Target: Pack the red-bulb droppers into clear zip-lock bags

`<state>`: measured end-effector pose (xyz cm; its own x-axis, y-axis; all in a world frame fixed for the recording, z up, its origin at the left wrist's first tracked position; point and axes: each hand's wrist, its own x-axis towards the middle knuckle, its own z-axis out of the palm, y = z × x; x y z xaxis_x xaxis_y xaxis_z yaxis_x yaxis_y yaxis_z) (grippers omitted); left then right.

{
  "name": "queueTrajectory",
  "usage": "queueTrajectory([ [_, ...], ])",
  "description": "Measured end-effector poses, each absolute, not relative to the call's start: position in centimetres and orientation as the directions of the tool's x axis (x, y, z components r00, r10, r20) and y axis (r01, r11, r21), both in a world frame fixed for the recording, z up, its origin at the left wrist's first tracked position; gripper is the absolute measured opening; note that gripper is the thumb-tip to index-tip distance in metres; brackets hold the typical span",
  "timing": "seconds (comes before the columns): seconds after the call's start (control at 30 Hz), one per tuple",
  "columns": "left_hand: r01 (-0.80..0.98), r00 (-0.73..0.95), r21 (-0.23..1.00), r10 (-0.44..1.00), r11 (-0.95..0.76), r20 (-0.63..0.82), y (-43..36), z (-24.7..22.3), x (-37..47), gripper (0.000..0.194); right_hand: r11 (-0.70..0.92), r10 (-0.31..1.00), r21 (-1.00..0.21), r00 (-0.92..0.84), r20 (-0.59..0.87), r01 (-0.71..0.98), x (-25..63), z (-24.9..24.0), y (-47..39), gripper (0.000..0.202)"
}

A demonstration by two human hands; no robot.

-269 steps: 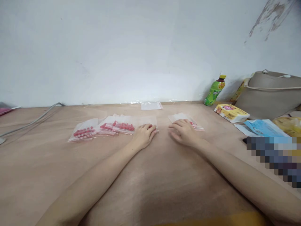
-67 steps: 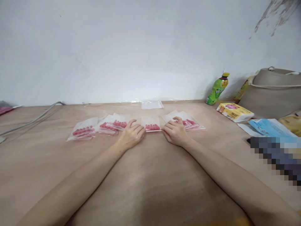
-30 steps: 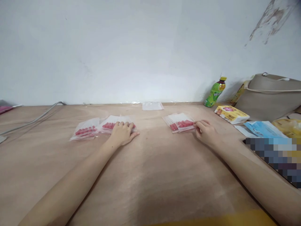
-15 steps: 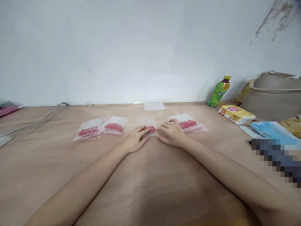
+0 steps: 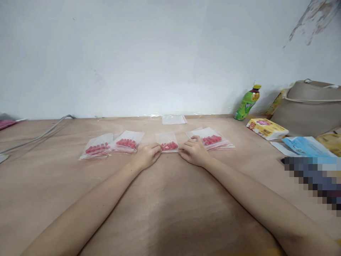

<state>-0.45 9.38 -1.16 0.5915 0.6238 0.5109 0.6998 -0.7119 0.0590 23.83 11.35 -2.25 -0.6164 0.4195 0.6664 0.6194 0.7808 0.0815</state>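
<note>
A clear zip bag [image 5: 166, 138] with several red pieces [image 5: 169, 145] lies flat between my hands. My left hand [image 5: 150, 153] is closed at the bag's near left corner, pinching its edge. At the near right corner, my right hand [image 5: 192, 149] has its thumb and fingers pressed together on the bag. More filled bags lie to either side: two overlapping piles, one [image 5: 98, 146] at the far left and one [image 5: 129, 141] nearer, and another pile [image 5: 213, 138] just beyond my right hand.
Flat white bags [image 5: 174, 120] lie by the wall. On the right are a green bottle [image 5: 247, 103], a yellow box [image 5: 267, 129], a blue packet [image 5: 310, 147] and a grey bag [image 5: 311, 106]. A grey cable [image 5: 50, 132] runs along the left.
My left hand has drawn back left off the red pieces to the bag's corner, and its fingers have closed. My right hand has hardly moved.
</note>
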Motion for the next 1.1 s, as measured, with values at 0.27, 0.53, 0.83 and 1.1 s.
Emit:
queueTrajectory([
  [0.27,0.689,0.589,0.048,0.598,-0.723,0.544,9.5,-1.2,-0.6,0.016,0.767,0.345,0.204,-0.658,0.67,0.609,23.9,-2.1,11.6,0.02],
  [0.53,0.652,0.641,-0.079,0.492,-0.754,0.589,9.6,-1.3,1.8,0.016,0.756,0.32,0.276,-0.703,0.635,0.594,23.5,-1.7,11.4,0.025],
  [0.83,0.603,0.729,-0.231,0.41,-0.764,0.548,10.2,-1.7,3.7,0.026,0.768,0.303,0.264,-0.695,0.652,0.583,22.5,-2.1,11.2,0.022],
  [1.1,0.601,0.756,-0.31,0.396,-0.737,0.521,10.2,-1.4,3.7,0.028,0.783,0.321,0.231,-0.693,0.645,0.578,22.3,-1.7,11.0,0.022],
])
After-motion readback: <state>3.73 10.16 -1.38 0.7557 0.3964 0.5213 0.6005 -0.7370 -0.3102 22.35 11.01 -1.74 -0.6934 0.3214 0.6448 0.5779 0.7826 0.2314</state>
